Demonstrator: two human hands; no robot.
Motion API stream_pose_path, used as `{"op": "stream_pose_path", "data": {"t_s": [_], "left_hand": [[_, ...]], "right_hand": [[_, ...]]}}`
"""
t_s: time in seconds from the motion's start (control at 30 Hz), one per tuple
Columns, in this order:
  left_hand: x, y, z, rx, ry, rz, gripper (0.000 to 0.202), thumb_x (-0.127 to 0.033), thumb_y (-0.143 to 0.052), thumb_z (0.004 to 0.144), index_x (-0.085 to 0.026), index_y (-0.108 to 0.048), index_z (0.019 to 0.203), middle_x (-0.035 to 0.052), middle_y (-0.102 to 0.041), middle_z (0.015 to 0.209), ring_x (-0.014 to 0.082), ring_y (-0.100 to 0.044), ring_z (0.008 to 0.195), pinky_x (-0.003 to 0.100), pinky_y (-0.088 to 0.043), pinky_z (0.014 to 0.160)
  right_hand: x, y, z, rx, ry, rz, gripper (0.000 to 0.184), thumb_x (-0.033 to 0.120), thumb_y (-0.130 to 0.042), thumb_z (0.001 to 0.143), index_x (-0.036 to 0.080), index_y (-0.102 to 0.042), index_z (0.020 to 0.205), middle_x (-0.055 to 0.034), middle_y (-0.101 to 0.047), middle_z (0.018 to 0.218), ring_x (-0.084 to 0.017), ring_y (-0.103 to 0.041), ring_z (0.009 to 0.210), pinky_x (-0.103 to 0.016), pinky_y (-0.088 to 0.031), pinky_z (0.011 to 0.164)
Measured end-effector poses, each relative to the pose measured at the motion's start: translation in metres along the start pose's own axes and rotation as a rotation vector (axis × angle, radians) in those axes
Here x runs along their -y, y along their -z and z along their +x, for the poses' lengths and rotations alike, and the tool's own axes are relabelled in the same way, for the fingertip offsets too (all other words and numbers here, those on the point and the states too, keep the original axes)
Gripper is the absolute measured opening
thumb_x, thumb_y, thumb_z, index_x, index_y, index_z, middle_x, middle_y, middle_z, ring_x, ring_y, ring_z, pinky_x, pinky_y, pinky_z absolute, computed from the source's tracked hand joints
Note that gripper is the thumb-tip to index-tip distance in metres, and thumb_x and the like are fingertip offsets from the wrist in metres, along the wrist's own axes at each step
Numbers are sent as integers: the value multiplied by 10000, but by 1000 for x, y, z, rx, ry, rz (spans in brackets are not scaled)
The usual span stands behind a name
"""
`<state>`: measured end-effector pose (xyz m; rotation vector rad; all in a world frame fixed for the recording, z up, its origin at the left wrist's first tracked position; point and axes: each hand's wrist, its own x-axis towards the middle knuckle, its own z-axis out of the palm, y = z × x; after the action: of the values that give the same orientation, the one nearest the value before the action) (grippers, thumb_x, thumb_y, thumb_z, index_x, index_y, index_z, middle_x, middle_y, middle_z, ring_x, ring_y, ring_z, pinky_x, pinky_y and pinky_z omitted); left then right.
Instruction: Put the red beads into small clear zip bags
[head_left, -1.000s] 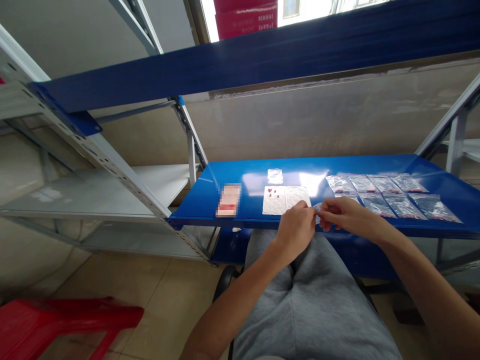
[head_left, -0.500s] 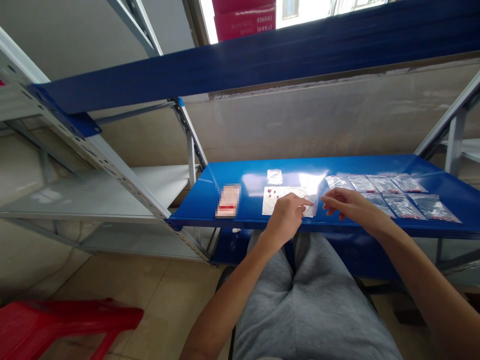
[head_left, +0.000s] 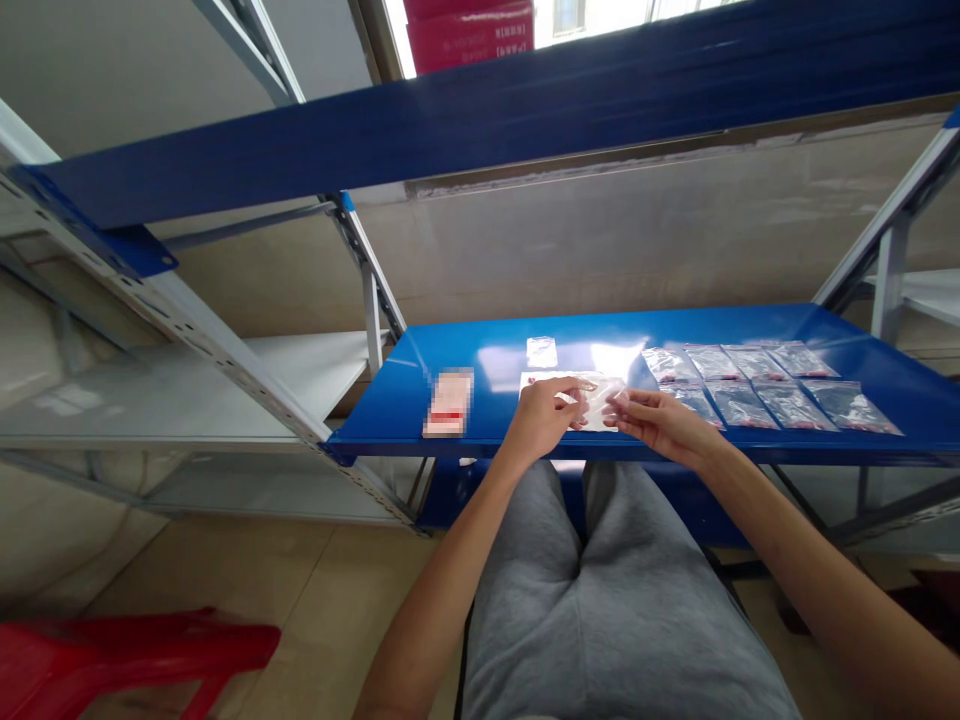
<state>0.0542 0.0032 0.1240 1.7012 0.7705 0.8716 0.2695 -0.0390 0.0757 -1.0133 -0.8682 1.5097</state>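
A small clear plastic zip bag is between my hands above the front of the blue shelf. My right hand pinches its right side between thumb and fingertips. My left hand is at the bag's left edge, its fingers curved and apart; whether they touch the bag is hard to see. Beneath lies a white sheet, mostly covered by my hands and the bag. A small dark red piece shows at the sheet's upper left; my left hand hides the others.
Several clear bags with red contents lie in two rows at right. Another small bag lies behind the sheet. A blurred pinkish packet is at left. A blue beam crosses above; a red stool stands lower left.
My right hand has moved left and taken hold of the plastic bag, which is now raised off the sheet. My left hand has shifted slightly left and its pointing finger has lifted.
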Motion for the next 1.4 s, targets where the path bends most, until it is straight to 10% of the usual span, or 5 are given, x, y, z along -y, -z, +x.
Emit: {"op": "stream_pose_path", "data": {"t_s": [0.97, 1.4], "left_hand": [[10, 19, 4, -13, -11, 59, 219, -186, -644, 879, -145, -745, 1069, 43, -678, 902, 112, -708, 675, 171, -530, 568], [39, 33, 59, -122, 27, 23, 232, -133, -601, 826, -161, -748, 1003, 90, -756, 1117, 134, -683, 793, 199, -487, 609]], "right_hand": [[1, -16, 5, -90, 79, -1, 350, 324, -993, 558, 163, -769, 773, -23, -759, 824, -189, -777, 815, -270, -637, 895], [78, -9, 72, -38, 40, -359, 211, 231, -895, 756, 89, -759, 831, -152, -787, 858, -235, -785, 846, -349, -620, 957]]}}
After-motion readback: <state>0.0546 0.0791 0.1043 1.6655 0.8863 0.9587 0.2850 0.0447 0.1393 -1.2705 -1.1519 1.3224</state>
